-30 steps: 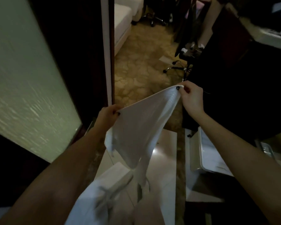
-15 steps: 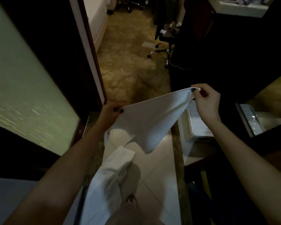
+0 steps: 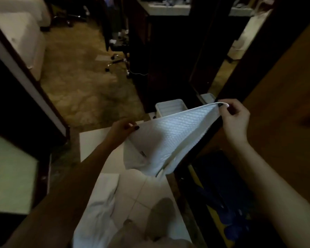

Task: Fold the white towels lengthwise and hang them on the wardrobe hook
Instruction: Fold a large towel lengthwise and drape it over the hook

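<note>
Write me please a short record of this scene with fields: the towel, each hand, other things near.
held item: white textured cloth towel, held in the air, top edge stretched between both hands, the rest hanging down
left hand: pinches the towel's left corner
right hand: pinches the towel's right corner
extra: second white cloth, below the left forearm
nearby: white ribbed plastic bin on the floor beyond the towel
hook: not in view

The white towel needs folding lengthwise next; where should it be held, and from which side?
Grip the white towel at its two top corners, pinching from the outer sides, as the left hand and right hand do: the top edge spans between them, the rest hangs free.
</note>
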Demonstrator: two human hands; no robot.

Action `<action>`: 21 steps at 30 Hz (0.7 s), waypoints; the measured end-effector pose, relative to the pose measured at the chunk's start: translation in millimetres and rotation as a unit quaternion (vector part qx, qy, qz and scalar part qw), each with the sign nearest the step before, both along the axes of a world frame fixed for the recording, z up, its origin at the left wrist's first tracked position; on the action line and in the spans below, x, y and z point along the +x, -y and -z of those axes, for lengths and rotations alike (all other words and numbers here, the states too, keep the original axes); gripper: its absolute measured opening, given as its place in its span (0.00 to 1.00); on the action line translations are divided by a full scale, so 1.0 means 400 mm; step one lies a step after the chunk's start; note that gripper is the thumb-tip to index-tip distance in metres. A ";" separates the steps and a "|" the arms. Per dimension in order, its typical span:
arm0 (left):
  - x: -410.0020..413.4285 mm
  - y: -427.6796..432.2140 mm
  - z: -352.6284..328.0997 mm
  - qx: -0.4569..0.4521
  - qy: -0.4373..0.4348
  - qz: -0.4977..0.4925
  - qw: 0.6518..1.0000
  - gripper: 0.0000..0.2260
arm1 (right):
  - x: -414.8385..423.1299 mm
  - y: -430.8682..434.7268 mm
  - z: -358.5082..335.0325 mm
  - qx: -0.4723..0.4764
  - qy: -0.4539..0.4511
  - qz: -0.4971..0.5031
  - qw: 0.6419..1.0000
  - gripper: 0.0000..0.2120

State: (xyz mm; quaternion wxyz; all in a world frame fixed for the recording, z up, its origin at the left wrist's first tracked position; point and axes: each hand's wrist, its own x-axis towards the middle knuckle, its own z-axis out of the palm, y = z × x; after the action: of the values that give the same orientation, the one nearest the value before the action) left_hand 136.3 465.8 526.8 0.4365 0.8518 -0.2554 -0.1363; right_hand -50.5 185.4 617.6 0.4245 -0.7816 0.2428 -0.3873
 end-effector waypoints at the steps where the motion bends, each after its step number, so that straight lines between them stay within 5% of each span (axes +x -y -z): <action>1: -0.018 0.038 -0.011 -0.025 -0.015 -0.006 1.000 0.02 | -0.036 0.017 -0.011 0.003 0.002 0.014 1.000 0.09; 10: -0.225 0.391 -0.171 -0.166 -0.009 0.158 0.973 0.10 | -0.350 0.073 -0.035 0.044 -0.037 0.082 0.995 0.12; 21: -0.413 0.667 -0.289 -0.162 -0.097 0.416 0.890 0.06 | -0.410 0.108 -0.087 0.069 -0.133 0.043 0.988 0.26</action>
State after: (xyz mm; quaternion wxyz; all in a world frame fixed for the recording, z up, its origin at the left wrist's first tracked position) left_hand -28.7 198.9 642.5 0.4944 0.5678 -0.5612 -0.3440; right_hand -214.6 142.0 652.4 0.4245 -0.7834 0.3570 -0.2804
